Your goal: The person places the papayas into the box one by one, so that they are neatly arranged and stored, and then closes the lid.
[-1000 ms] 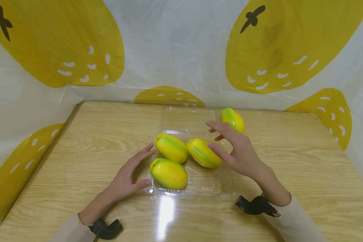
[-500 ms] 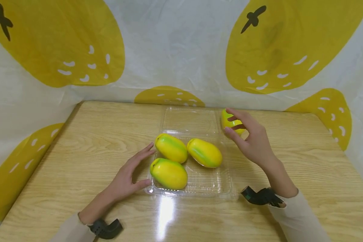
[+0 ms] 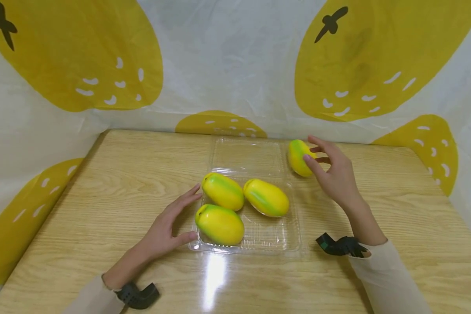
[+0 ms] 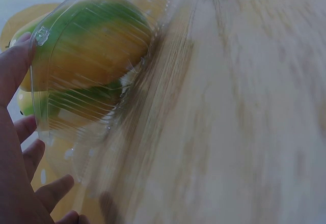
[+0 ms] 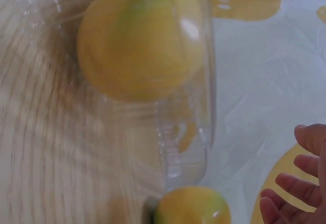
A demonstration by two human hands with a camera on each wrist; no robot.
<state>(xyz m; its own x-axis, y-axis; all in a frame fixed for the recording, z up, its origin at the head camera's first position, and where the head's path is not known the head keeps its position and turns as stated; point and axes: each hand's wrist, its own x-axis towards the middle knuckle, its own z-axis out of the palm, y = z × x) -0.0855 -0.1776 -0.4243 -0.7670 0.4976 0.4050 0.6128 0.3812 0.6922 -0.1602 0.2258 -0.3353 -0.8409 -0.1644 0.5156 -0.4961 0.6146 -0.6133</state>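
A clear plastic clamshell box (image 3: 264,233) lies opened out, its lid (image 3: 247,155) toward the back. Three shiny yellow papayas with green streaks sit in its base: one back left (image 3: 223,191), one front left (image 3: 220,224), one at right (image 3: 266,197). My left hand (image 3: 162,229) has its fingers straight and spread at the box's left edge, thumb near the front corner. A separate papaya (image 3: 298,158) lies on the table right of the lid. Beside it, my right hand (image 3: 333,174) is relaxed, fingers spread; the right wrist view shows this hand (image 5: 300,178) apart from the papaya (image 5: 193,206).
A wood-grain table (image 3: 121,196) carries everything. Behind and at the sides hangs a white cloth (image 3: 227,56) with large yellow fruit prints, meeting the table's back edge. A black wrist camera (image 3: 137,296) is strapped to the left wrist, another (image 3: 341,245) to the right.
My right hand has moved from over the right papaya in the box, back and rightward, across the separate papaya to its right side. My left hand and the boxed papayas stay put.
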